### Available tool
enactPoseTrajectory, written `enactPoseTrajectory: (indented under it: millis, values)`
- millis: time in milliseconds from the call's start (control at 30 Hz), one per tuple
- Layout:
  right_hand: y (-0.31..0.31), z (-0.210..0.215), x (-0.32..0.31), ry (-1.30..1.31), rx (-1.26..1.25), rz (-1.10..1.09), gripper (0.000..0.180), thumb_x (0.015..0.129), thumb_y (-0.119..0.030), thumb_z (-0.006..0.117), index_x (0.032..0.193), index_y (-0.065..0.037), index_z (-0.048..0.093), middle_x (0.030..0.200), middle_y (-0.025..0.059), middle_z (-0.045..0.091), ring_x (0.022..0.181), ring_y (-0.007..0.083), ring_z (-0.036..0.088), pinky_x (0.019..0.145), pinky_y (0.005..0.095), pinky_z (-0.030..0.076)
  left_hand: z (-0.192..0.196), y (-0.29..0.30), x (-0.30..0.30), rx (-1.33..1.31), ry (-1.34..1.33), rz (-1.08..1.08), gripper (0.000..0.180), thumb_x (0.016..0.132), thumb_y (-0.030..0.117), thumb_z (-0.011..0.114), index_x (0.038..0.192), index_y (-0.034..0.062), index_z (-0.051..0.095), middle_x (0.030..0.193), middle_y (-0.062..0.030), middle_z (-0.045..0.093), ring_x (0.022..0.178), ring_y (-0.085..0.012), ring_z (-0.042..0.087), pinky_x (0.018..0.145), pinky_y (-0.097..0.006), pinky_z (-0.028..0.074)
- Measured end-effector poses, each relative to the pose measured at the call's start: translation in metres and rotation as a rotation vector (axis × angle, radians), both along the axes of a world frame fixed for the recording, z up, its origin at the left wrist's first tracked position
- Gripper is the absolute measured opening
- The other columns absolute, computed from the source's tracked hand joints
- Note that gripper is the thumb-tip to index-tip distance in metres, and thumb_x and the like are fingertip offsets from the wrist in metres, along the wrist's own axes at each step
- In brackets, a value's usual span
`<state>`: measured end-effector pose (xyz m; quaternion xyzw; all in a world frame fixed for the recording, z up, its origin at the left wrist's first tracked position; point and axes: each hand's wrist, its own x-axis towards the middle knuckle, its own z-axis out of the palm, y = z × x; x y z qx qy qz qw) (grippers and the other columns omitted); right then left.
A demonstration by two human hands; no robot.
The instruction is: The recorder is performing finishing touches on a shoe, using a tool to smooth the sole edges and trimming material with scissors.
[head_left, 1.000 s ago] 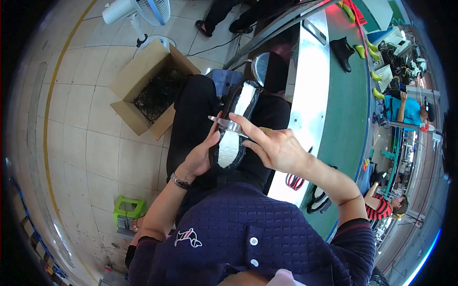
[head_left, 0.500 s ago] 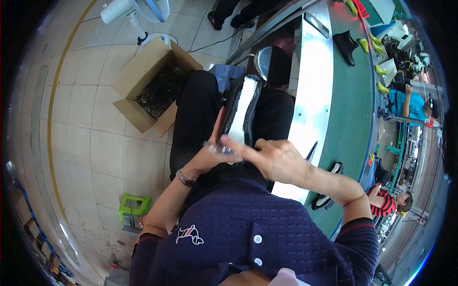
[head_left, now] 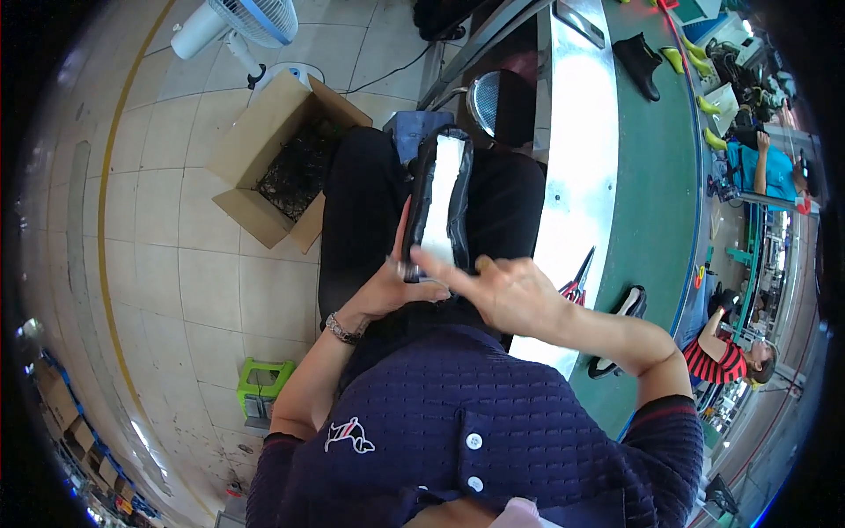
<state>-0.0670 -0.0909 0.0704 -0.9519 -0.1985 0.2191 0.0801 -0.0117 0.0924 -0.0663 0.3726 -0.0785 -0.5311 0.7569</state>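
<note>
Above my lap, a black shoe upper (head_left: pixel 457 209) is held with its underside up, showing a long white strip down the middle. My left hand (head_left: pixel 393 286) is closed around the near end of this shoe, from its left side. Over the same end reaches my right hand (head_left: pixel 515 295), its index finger stretched to the shoe's edge. The other right fingers are curled under, and anything in them is hidden. Motion smears both hands' fingertips. To the right, red-handled scissors (head_left: pixel 578 278) lie on the metal bench.
On my right runs a metal bench edge (head_left: pixel 581 158) beside a green belt (head_left: pixel 656 176) with a black boot (head_left: pixel 637 66) and a pair of shoes (head_left: pixel 618 330). A cardboard box (head_left: pixel 255 145) of dark scraps, a fan (head_left: pixel 255 22) and a green stool (head_left: pixel 264 378) stand left.
The view has shifted slightly, bringing the scissors into fuller sight. The shoe is turned a little more upright. Both hands stay at its near end.
</note>
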Motion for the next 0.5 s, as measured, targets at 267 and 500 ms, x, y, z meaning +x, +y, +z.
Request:
enactPoseTrajectory:
  millis: [267, 500]
  values:
    - [-0.008, -0.004, -0.003, -0.041, 0.015, 0.040, 0.076, 0.085, -0.011, 0.057, 0.149, -0.032, 0.023, 0.063, 0.0096, 0.057, 0.051, 0.0174, 0.063, 0.044, 0.0272, 0.050, 0.011, 0.000, -0.001, 0.107, -0.250, -0.025, 0.127, 0.065, 0.000, 0.083, 0.151, 0.0168, -0.009, 0.142, -0.0096, 0.036, 0.123, -0.0182, 0.044, 0.100, -0.035, 0.043]
    - [-0.021, -0.007, 0.022, -0.028, 0.110, -0.060, 0.071, 0.087, -0.015, 0.058, 0.149, -0.028, 0.025, 0.060, 0.0066, 0.056, 0.041, 0.0175, 0.055, 0.037, 0.0284, 0.044, 0.010, 0.000, 0.003, 0.174, -0.069, -0.156, 0.132, 0.066, 0.000, 0.083, 0.150, 0.0215, -0.018, 0.149, -0.0073, 0.026, 0.134, -0.0183, 0.031, 0.107, -0.035, 0.034]
